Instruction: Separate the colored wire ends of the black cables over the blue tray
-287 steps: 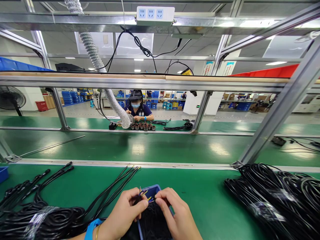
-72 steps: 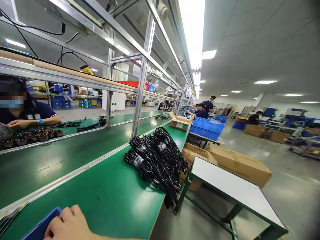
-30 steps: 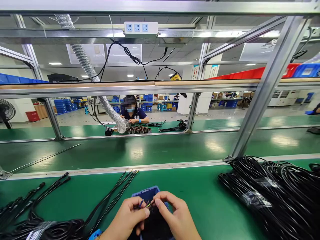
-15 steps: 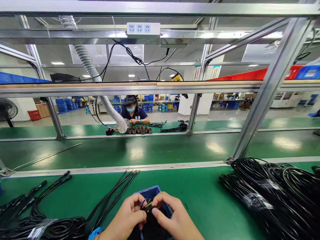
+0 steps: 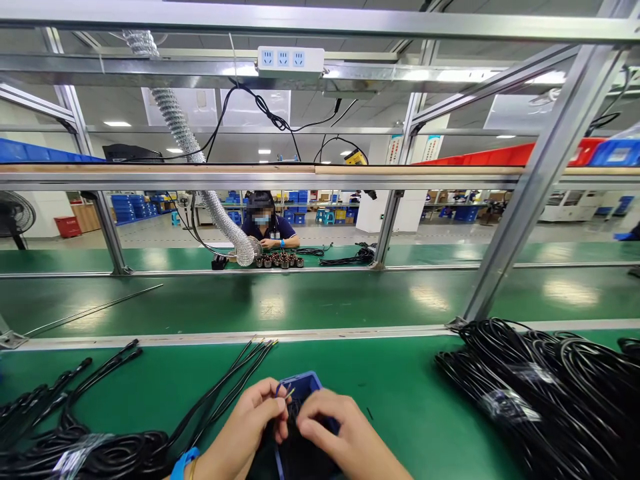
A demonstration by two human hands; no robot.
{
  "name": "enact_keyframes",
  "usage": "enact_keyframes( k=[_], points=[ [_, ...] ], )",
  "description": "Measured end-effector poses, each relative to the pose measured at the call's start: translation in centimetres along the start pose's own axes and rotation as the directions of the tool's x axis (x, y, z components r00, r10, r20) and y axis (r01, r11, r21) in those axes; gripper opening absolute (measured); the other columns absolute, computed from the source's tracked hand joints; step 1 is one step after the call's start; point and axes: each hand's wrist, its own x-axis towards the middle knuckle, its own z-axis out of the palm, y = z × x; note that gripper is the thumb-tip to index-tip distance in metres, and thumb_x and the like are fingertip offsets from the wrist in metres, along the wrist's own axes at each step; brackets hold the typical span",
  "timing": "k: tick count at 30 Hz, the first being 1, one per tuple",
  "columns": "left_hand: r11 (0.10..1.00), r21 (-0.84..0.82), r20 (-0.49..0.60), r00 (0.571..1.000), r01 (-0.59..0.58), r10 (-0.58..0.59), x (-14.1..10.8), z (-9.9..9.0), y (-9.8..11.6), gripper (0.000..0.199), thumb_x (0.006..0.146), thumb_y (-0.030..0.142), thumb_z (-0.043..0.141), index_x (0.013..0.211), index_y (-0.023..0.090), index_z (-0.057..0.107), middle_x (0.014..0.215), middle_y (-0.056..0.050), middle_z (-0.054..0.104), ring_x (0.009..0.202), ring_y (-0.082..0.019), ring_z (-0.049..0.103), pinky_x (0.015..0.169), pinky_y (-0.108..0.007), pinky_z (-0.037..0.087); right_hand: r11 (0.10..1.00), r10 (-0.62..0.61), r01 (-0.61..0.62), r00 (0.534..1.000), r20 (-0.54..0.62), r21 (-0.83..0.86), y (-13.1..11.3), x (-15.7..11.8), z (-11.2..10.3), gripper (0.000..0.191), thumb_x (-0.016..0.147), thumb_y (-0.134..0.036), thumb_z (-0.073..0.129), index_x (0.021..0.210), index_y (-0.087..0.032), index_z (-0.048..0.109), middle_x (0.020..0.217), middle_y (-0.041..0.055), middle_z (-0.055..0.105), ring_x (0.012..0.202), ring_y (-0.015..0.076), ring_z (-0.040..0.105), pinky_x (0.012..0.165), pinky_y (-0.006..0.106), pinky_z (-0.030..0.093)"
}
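My left hand (image 5: 253,420) pinches the stripped end of a cable (image 5: 290,394), where thin wires with a yellowish one stick up between thumb and forefinger. Just to its right, my right hand (image 5: 335,420) has its thumb and fingers curled together; what they hold, if anything, is hidden. Both hands are over a small blue bin (image 5: 306,381), whose dark contents show only in part. Left of my hands, several black cables (image 5: 235,380) run across the green bench with their bare yellowish ends pointing away.
Coiled black cables (image 5: 125,453) lie at the left, and a large pile of bundled cables (image 5: 540,393) at the right. A metal upright (image 5: 530,180) rises behind that pile. Across the bench a person (image 5: 270,230) sits by small metal parts (image 5: 280,260) and a foil duct (image 5: 220,220).
My right hand has come away from the wires and moved slightly right and down, its fingers curling more. My left hand still grips the cable end, now tilted a little.
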Motion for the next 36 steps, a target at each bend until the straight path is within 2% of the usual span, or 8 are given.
enact_keyframes(
  k=[2, 4, 7, 18, 24, 28, 33, 36],
  points=[
    [0.999, -0.039, 0.015, 1.0, 0.022, -0.022, 0.0, 0.1, -0.1, 0.027, 0.071, 0.039, 0.062, 0.082, 0.014, 0.06, 0.07, 0.0, 0.054, 0.059, -0.012, 0.047, 0.058, -0.026, 0.037, 0.931, -0.099, 0.033, 0.981, -0.166, -0.364, 1.9, 0.7, 1.7, 0.016, 0.082, -0.012, 0.071, 0.093, -0.025, 0.071, 0.094, 0.0, 0.076, 0.091, 0.0232, 0.064, 0.084, 0.036, 0.045],
    [0.998, -0.057, 0.029, 0.999, 0.027, -0.026, 0.1, 0.1, -0.1, 0.03, 0.07, 0.041, 0.063, 0.077, 0.012, 0.062, 0.071, -0.002, 0.055, 0.06, -0.012, 0.046, 0.058, -0.026, 0.036, 0.775, -0.254, 0.104, 0.955, -0.156, -0.623, 4.0, 1.3, 3.7, 0.026, 0.072, -0.012, 0.082, 0.091, -0.025, 0.069, 0.087, -0.0025, 0.075, 0.087, 0.0239, 0.062, 0.083, 0.037, 0.042],
    [1.0, -0.018, 0.046, 0.999, 0.024, -0.024, 0.2, 0.1, -0.3, 0.032, 0.069, 0.043, 0.072, 0.072, 0.014, 0.06, 0.064, 0.0, 0.054, 0.057, -0.011, 0.044, 0.057, -0.025, 0.035, 0.628, -0.38, 0.158, 0.917, -0.123, -0.762, 6.0, 2.0, 5.8, 0.021, 0.071, -0.015, 0.086, 0.078, -0.022, 0.067, 0.067, -0.0037, 0.069, 0.075, 0.0218, 0.06, 0.078, 0.037, 0.04],
    [0.998, 0.047, 0.023, 0.998, 0.05, -0.051, 0.6, -0.2, -0.9, 0.036, 0.066, 0.047, 0.077, 0.07, 0.015, 0.06, 0.056, 0.003, 0.051, 0.046, -0.008, 0.043, 0.046, -0.022, 0.026, 0.603, -0.339, 0.101, 0.93, -0.14, -0.791, 5.9, 1.7, 6.3, 0.023, 0.067, -0.021, 0.09, 0.074, -0.023, 0.068, 0.071, -0.0043, 0.068, 0.072, 0.0203, 0.057, 0.071, 0.035, 0.036],
    [0.986, 0.15, -0.056, 0.996, 0.077, -0.069, 0.6, -0.8, -0.9, 0.025, 0.068, 0.037, 0.064, 0.064, 0.021, 0.046, 0.043, 0.011, 0.034, 0.042, -0.006, 0.021, 0.045, -0.023, 0.013, 0.607, -0.294, 0.07, 0.945, -0.142, -0.792, 5.2, 1.5, 6.3, 0.021, 0.07, -0.02, 0.088, 0.071, -0.022, 0.067, 0.069, -0.0037, 0.068, 0.071, 0.0197, 0.057, 0.07, 0.035, 0.035],
    [0.988, 0.14, -0.063, 0.996, 0.066, -0.057, 0.4, -0.7, -0.4, 0.02, 0.067, 0.031, 0.06, 0.062, 0.02, 0.044, 0.046, 0.009, 0.038, 0.046, -0.007, 0.027, 0.048, -0.022, 0.021, 0.643, -0.265, 0.114, 0.961, -0.08, -0.758, 4.8, 1.5, 6.2, 0.022, 0.069, -0.031, 0.088, 0.075, -0.024, 0.068, 0.074, -0.0054, 0.069, 0.074, 0.0197, 0.059, 0.074, 0.035, 0.037],
    [0.997, 0.06, -0.061, 0.997, 0.057, -0.053, 0.5, 0.0, -0.2, 0.032, 0.068, 0.043, 0.071, 0.076, 0.018, 0.053, 0.056, 0.006, 0.05, 0.053, -0.01, 0.045, 0.052, -0.023, 0.034, 0.66, -0.245, 0.084, 0.963, -0.108, -0.747, 4.6, 1.4, 6.1, 0.013, 0.085, -0.017, 0.073, 0.075, -0.022, 0.067, 0.072, -0.0013, 0.068, 0.073, 0.0196, 0.058, 0.073, 0.034, 0.039],
    [0.998, 0.052, -0.047, 0.998, 0.041, -0.039, 0.5, 0.1, -0.3, 0.036, 0.067, 0.045, 0.075, 0.076, 0.017, 0.054, 0.062, 0.004, 0.052, 0.056, -0.011, 0.051, 0.053, -0.023, 0.038, 0.789, -0.217, 0.056, 0.957, -0.193, -0.611, 3.6, 0.9, 4.9, 0.013, 0.088, -0.012, 0.063, 0.082, -0.023, 0.066, 0.079, 0.0002, 0.068, 0.077, 0.02, 0.059, 0.072, 0.032, 0.042]
  ],
)
